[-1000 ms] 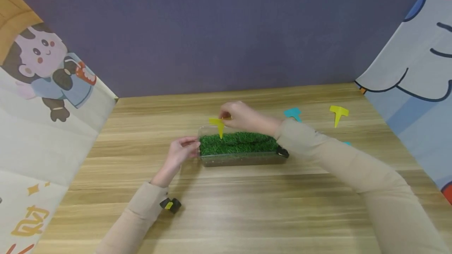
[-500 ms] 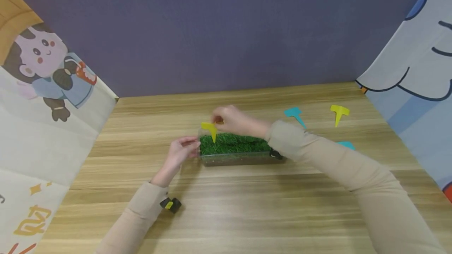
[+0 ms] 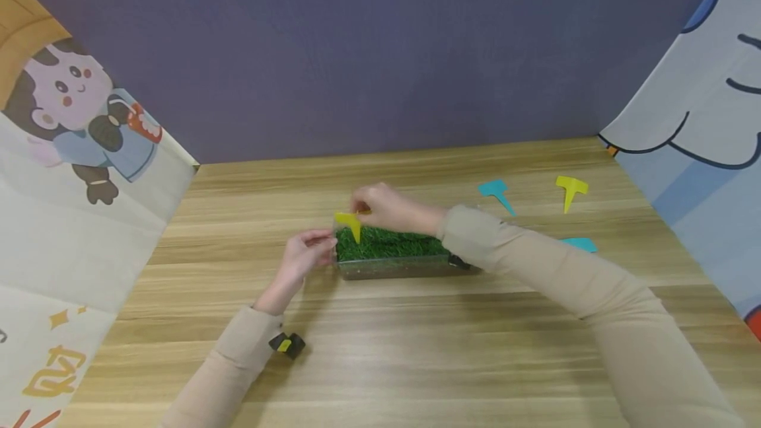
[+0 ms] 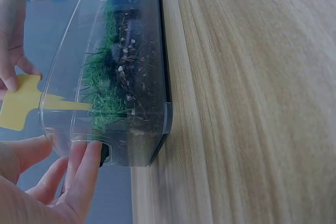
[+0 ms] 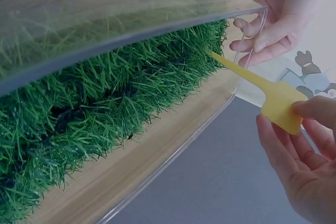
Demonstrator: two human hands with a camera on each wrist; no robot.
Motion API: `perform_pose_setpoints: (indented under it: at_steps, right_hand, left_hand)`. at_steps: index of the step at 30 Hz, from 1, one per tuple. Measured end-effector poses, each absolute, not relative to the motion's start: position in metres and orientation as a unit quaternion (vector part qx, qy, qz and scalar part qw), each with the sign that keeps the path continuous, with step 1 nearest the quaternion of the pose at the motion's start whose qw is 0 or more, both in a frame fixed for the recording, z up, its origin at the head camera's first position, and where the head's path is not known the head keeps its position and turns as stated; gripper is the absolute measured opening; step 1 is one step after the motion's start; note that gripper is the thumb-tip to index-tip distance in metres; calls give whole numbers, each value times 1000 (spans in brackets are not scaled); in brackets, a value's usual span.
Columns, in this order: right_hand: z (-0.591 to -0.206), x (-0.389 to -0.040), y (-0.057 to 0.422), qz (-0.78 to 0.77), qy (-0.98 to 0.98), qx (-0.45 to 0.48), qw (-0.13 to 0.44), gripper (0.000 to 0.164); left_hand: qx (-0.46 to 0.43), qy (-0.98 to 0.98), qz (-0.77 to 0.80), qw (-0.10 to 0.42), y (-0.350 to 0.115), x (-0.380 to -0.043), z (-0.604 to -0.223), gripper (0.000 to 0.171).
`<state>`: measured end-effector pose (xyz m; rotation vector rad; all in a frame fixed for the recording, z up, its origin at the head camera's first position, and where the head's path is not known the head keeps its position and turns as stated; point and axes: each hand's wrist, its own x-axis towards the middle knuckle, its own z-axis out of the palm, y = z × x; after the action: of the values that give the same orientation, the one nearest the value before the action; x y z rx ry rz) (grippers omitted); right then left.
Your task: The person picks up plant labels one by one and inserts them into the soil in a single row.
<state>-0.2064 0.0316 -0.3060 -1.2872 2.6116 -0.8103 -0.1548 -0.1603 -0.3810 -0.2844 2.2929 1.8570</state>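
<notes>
My right hand (image 3: 389,208) pinches a yellow T-shaped plant label (image 5: 281,107) by its wide head. The label's pointed stem angles down to the artificial grass (image 5: 121,93) at the left end of a clear plastic box (image 3: 410,268). In the right wrist view its tip overlaps the grass blades. At that same end my left hand (image 3: 304,256) rests its nearly straight fingers (image 4: 84,177) against the end wall, thumb close to the rim corner. Dark, soil-like material with pale specks (image 4: 128,66) shows through the box wall beneath the grass.
To the right of the box lie a blue T-shaped label (image 3: 495,190), another yellow label (image 3: 572,188) and a second blue one (image 3: 581,244), partly behind the right sleeve. A dark wall (image 3: 380,58) stands behind the wooden table (image 3: 416,355); printed panels flank it.
My right hand has moved left and slightly down with the yellow label, toward the box's left end. The left hand has stayed in place.
</notes>
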Motion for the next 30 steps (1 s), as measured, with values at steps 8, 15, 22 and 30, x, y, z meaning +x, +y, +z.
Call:
perform_pose_setpoints:
  at_steps: [8, 15, 22, 30]
  right_hand:
    - [-311, -206, 26, -255, 862, -432, 70, 7]
    - [-316, -206, 24, -243, 863, -438, 68, 5]
    - [-318, -206, 22, -226, 865, -441, 76, 5]
    - [-321, -208, 19, -211, 866, -446, 73, 4]
  left_hand:
    - [-90, 773, 622, 88, -162, -155, -382, 34]
    - [-92, 772, 623, 88, -161, -154, -381, 34]
    - [-92, 773, 622, 89, -161, -154, -381, 34]
    - [-99, 774, 618, 95, -161, -153, -379, 34]
